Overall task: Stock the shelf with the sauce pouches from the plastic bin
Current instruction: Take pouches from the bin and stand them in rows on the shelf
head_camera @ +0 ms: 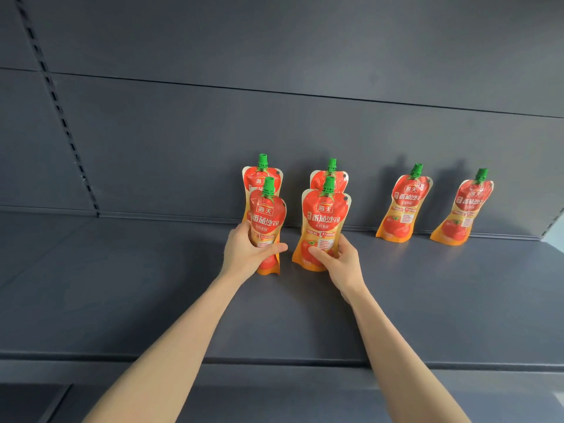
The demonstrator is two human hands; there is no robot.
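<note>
Bare forearms [171, 340] nearest, reaching up from the bottom edge over the shelf [122, 285]. Left hand [247, 250] wrapped round the lower half of the left front pouch [267, 218], thumb across the printed face, fingers curled behind. Right hand [338, 259] gripping the right front pouch [323, 221] low on its right side, thumb on the front, fingers behind. Both pouches upright, green caps up, bases at or just above the deck; cannot tell if touching.

Directly behind each, a back-row pouch: back-left pouch [259, 175] and back-middle pouch [331, 177], both largely hidden. Further right, well apart, two single pouches [403, 206] leaning on the back panel [274, 117]. Slotted upright [61, 117] far left. Plastic bin not in view.

Likely step: seating a second row in front of the first.

Risks:
- Soft, bottom-heavy pouches, so letting go before the base sits flat could tip one forward off the deck.
- Pushing too far back could knock over the hidden pouch behind.
- Squeezing low on the body could deform the base and leave the pouch unable to stand.
</note>
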